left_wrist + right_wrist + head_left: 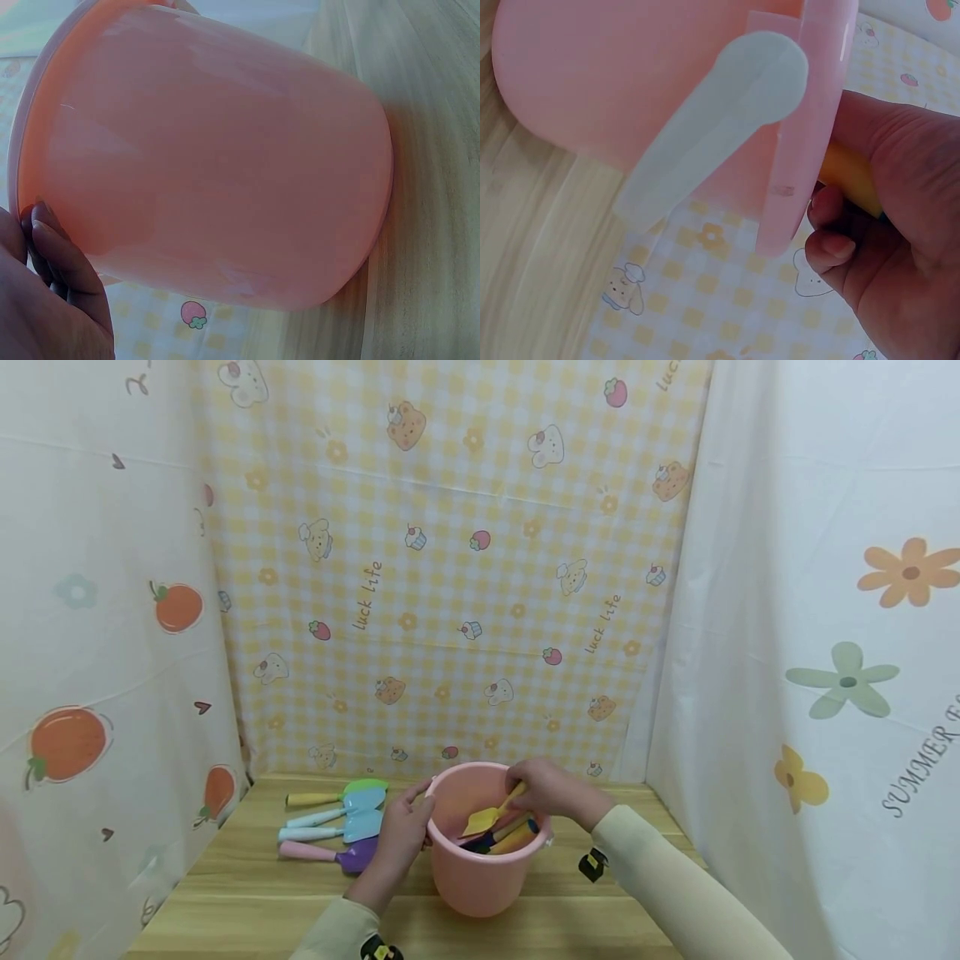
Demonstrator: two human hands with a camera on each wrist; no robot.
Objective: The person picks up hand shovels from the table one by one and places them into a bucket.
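A pink bucket [480,885] stands upright on the wooden table. My left hand [401,835] grips its rim on the left side, and the left wrist view shows fingers curled against the bucket wall [225,165]. Over the far right rim, my right hand [551,789] pinches the yellow handle of a toy shovel [483,820], whose yellow blade points down inside the bucket. In the right wrist view the right hand [900,217] is curled round a yellow handle [851,176] behind the rim. More tools lie inside, including a dark blue one [480,843]; their lower parts are hidden.
Left of the bucket several toy shovels lie in a column: a green one [366,787], light blue ones [363,825] and a purple one [358,856] with a pink handle. The bucket's white handle [705,127] hangs at its side. Patterned curtains enclose the table [247,902].
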